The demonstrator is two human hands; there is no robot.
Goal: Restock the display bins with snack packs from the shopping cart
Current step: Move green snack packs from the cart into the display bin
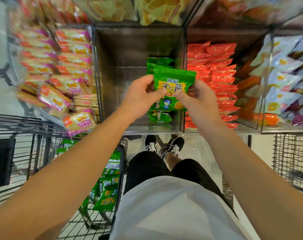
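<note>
Head view: left hand (pixel 140 94) and right hand (pixel 195 99) both pinch a green foil snack pack (pixel 173 82) over the clear acrylic middle bin (pixel 109 80), likely squaring it for stacking on green packs (pixel 158 64) below. Orange packets (pixel 216 75) fill the neighbouring bin; black wire shopping cart (pixel 120 163), left, holds more stock.

I am viewing through one wide-angle head camera, looking steeply down and forward. It is sitting close above both forearms, which are entering from 7 and 5 o'clock. The clear bin (pixel 112 94) is lying at 12 o'clock, the wire cart (pixel 99 220) at 7 o'clock, the shoes (pixel 164 144) just below centre. Edges are bowing and blurring.
</note>
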